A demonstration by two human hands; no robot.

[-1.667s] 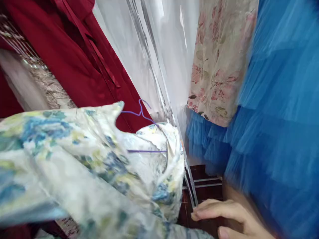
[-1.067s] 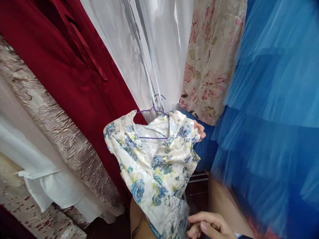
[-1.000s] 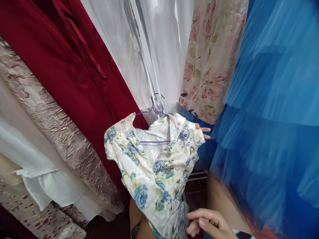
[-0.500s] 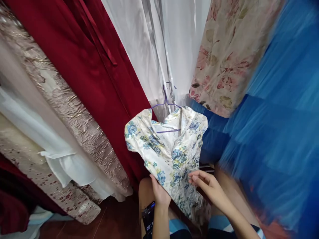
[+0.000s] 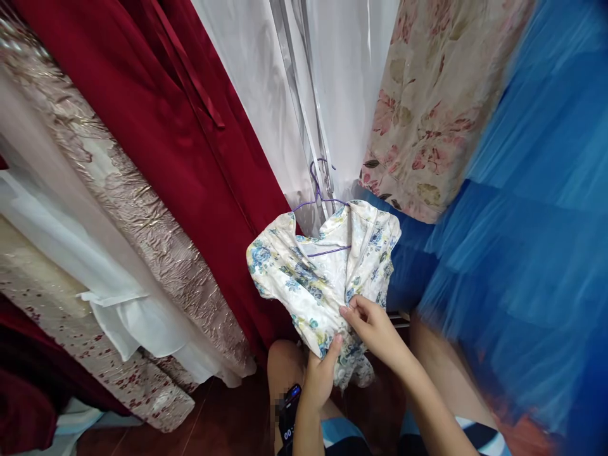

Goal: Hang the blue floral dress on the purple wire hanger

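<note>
In front of me is a white dress [image 5: 304, 285] with blue and yellow flowers, a V-neck and short sleeves. It sits on a thin purple wire hanger [image 5: 317, 197], whose hook shows above the collar. My left hand [image 5: 320, 373] grips the lower left part of the garment, thumb on top and the other fingers hidden under the cloth. With thumb and fingers, my right hand [image 5: 368, 320] pinches the fabric near the bottom of the neckline. Below the hands the cloth hangs bunched between my knees.
Long garments hang all around: a dark red dress [image 5: 190, 158], a white one with grey ribbons [image 5: 256, 76], a beige floral one [image 5: 422, 126] and a blue tulle one [image 5: 522, 209]. A phone [image 5: 289, 411] showing digits lies by my left thigh.
My right hand has moved up and left, from beside the dress onto its neckline, and closed on the cloth. My left hand has shifted right. The dress's lower part is now gathered up.
</note>
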